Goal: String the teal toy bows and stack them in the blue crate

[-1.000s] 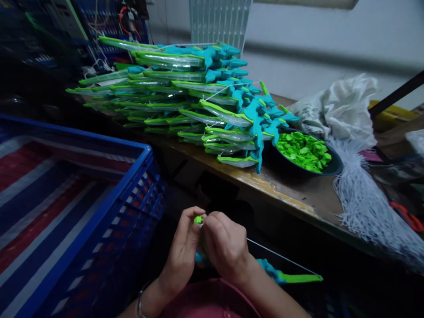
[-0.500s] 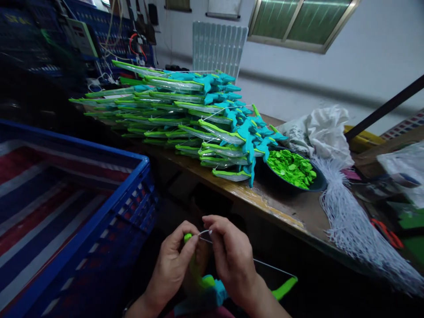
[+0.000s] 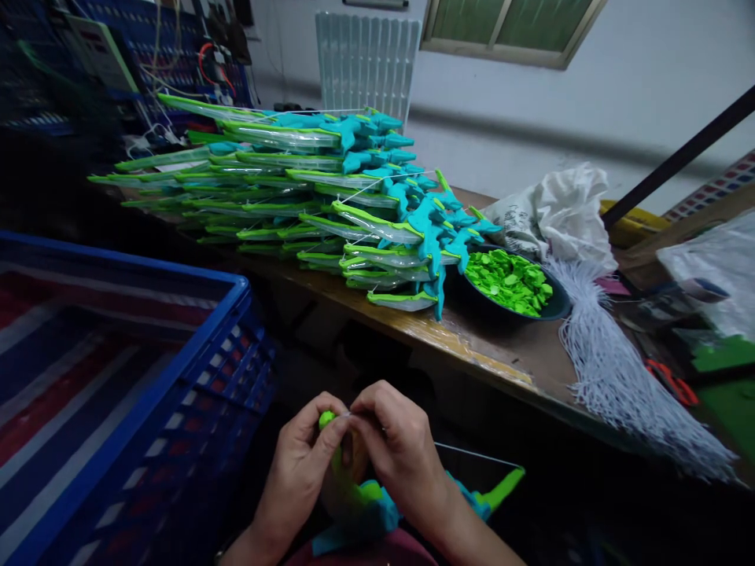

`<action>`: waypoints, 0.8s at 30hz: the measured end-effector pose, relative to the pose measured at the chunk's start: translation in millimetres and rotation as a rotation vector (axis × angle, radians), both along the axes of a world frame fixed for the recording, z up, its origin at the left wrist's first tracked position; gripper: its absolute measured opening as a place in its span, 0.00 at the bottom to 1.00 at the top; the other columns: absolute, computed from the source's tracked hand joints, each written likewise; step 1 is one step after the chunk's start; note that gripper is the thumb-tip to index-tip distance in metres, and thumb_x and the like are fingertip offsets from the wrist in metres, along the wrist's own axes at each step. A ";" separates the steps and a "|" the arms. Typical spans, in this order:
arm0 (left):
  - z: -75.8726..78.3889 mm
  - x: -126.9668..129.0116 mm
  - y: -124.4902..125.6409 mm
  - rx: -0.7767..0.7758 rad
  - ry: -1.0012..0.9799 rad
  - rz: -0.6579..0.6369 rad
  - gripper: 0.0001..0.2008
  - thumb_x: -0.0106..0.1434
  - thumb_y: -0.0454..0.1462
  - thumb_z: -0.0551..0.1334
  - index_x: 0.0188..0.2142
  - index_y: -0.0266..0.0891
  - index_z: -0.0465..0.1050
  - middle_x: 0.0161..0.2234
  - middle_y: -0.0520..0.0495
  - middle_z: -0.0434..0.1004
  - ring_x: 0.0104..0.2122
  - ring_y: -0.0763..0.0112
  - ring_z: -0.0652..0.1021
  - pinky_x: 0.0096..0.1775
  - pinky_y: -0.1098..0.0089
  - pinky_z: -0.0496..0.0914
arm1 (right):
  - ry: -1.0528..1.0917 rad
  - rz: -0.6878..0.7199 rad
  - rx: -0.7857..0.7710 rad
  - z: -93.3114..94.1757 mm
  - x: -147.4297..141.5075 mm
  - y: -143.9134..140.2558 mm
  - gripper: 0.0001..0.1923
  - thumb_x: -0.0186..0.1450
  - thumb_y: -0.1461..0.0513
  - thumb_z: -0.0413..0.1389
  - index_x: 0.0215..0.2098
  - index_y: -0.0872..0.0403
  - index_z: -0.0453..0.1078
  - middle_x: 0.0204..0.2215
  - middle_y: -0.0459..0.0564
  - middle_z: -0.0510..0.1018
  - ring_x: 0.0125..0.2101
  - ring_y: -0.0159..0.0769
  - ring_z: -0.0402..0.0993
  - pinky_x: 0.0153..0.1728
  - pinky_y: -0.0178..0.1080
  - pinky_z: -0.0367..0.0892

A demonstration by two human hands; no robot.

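The person's left hand (image 3: 303, 464) is clamping the green tip of a bow (image 3: 377, 515) between thumb and forefinger; the right hand (image 3: 404, 448), its fingertips meeting the left's, is pinching a bit of string (image 3: 479, 453), mostly hidden. The bow is lying under both hands, teal in the middle, its other green tip pointing to three o'clock, with the string running taut from there to behind the right hand. At nine to ten o'clock a blue crate (image 3: 234, 303) is holding striped cloth (image 3: 64, 377). Between one and two, a dark bowl (image 3: 557, 303) is holding bright green pieces (image 3: 510, 281); just behind it a white sack (image 3: 566, 208) is slumping. The bench (image 3: 531, 346) under them is also bearing a bundle of pale cords (image 3: 619, 369) near half past two and a pile of bows (image 3: 312, 141) spreading around eleven to twelve. Farther off, a ribbed panel (image 3: 369, 67) is standing at twelve before the white wall (image 3: 661, 71), and a window (image 3: 531, 27) is showing near one.
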State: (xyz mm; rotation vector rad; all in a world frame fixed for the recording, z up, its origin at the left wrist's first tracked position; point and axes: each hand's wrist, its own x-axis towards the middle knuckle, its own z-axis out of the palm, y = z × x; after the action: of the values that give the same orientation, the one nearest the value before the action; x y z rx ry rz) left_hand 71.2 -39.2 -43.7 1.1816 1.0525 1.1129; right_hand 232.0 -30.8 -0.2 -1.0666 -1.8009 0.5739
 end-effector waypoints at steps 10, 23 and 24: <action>4.9 11.2 1.8 -0.169 -0.268 0.025 0.16 0.68 0.47 0.65 0.30 0.39 0.70 0.23 0.54 0.64 0.22 0.76 0.66 0.25 0.75 0.62 | 0.111 0.095 -0.275 9.6 6.5 -0.5 0.08 0.68 0.72 0.57 0.34 0.54 0.70 0.30 0.43 0.73 0.30 0.27 0.72 0.33 0.30 0.66; 8.9 8.6 10.6 -0.264 -0.314 0.014 0.18 0.56 0.48 0.75 0.29 0.37 0.74 0.23 0.53 0.69 0.22 0.77 0.68 0.26 0.79 0.64 | 0.020 0.171 -0.139 11.8 8.3 4.0 0.07 0.73 0.67 0.48 0.37 0.54 0.64 0.32 0.47 0.70 0.31 0.30 0.67 0.32 0.33 0.64; 6.5 8.8 9.7 -0.240 -0.282 0.013 0.17 0.58 0.47 0.74 0.29 0.38 0.74 0.22 0.54 0.69 0.22 0.77 0.69 0.25 0.78 0.64 | 0.063 0.151 -0.208 12.0 8.2 3.1 0.06 0.73 0.67 0.49 0.37 0.53 0.64 0.32 0.45 0.70 0.30 0.29 0.67 0.31 0.32 0.64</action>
State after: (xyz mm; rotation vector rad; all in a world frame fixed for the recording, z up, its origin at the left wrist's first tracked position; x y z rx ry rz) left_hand 80.0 -29.5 -37.2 0.8030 0.9450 1.0928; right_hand 240.1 -27.7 11.8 -1.0431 -1.8056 0.8932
